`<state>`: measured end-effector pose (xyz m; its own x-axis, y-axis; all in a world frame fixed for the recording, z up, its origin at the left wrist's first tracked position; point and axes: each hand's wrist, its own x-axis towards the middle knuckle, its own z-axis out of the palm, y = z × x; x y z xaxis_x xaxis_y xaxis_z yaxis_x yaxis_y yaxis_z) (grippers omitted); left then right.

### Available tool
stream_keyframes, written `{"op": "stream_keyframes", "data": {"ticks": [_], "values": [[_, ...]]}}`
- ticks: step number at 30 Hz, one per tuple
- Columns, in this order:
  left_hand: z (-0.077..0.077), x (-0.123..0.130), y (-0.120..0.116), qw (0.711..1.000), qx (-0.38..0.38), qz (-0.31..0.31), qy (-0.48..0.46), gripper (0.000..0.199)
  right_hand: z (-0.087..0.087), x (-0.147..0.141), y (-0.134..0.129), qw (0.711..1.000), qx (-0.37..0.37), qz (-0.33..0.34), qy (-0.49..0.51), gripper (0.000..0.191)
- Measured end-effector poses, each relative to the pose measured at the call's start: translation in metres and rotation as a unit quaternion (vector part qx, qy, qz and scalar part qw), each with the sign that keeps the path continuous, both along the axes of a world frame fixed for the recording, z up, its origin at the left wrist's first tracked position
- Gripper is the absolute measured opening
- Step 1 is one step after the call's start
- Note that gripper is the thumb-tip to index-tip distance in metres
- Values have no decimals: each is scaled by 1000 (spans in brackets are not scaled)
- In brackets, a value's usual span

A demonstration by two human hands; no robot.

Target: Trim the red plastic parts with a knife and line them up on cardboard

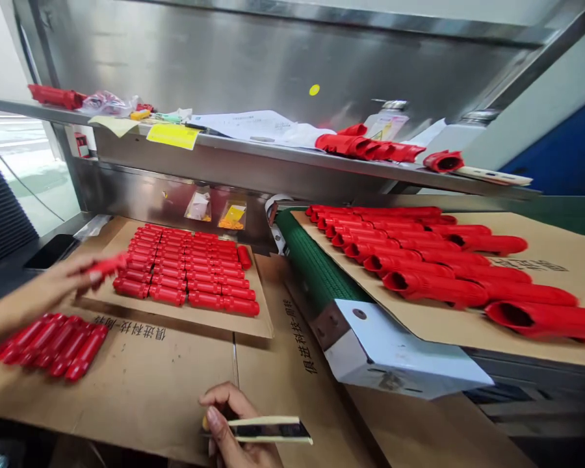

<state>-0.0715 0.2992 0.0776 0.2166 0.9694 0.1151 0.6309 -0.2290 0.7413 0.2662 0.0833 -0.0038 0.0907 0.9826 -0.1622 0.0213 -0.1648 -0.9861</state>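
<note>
My left hand (80, 273), smeared by motion, is closed around a red tubular part (108, 265) at the left edge of a cardboard sheet. On that sheet lie rows of short red ribbed cylinders (168, 270). Below my left wrist, several more red cylinders (61, 344) lie side by side. Near the front edge, my right hand (234, 429) grips a flat tool (270, 429) with two pale edges and a dark middle; its exact kind is unclear. A small yellowish bit shows by the right thumb, too small to name.
To the right, a green conveyor belt (316, 266) carries a cardboard sheet (541, 260) with rows of longer red hollow sleeves (433, 286). A metal shelf (273, 151) spans the back, with papers, bottles and red pieces. A dark phone (52, 251) lies far left.
</note>
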Motion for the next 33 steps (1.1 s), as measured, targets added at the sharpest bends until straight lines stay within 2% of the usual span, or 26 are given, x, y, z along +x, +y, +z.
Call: {"op": "stream_keyframes", "data": {"ticks": [2, 3, 4, 6, 8, 11, 15, 19, 22, 24, 28, 31, 33], "values": [[-23, 10, -90, 990, -83, 4, -117, 56, 6, -15, 1, 1000, 10, 13, 15, 63], [-35, 19, -131, 980, -119, 13, -160, 51, 9, -23, 1, 999, 11, 28, 19, 63], [-44, 28, -166, 971, -146, -6, -190, 49, 12, -31, 1, 998, 9, 54, 23, 63], [-58, 43, -217, 952, -199, -49, -226, 47, 17, -46, -4, 994, -8, 103, 31, 61], [-66, 51, -245, 942, -213, -40, -256, 44, 18, -56, -12, 988, -34, 142, 48, 56], [-72, 54, -261, 932, -199, 59, -297, 35, 13, -65, -30, 985, -56, 148, 63, 50], [-71, 59, -276, 914, -159, 164, -336, 35, 4, -69, -53, 992, -27, 114, 48, 40], [-69, 68, -289, 905, -151, 190, -349, 33, 0, -64, -65, 993, 8, 112, 30, 34], [-69, 72, -294, 915, -103, 177, -348, 22, 0, -57, -70, 992, 53, 96, -63, 32], [-69, 75, -294, 912, -76, 163, -368, 26, 0, -54, -73, 989, 64, 88, -97, 29], [-70, 85, -287, 864, -118, 202, -445, 41, -1, -54, -75, 984, 84, 118, -102, 22], [-75, 94, -280, 814, -152, 237, -509, 31, -2, -60, -77, 974, 151, 127, -114, 20], [-78, 100, -278, 791, -167, 246, -535, 30, -3, -65, -78, 967, 181, 132, -123, 20]]}}
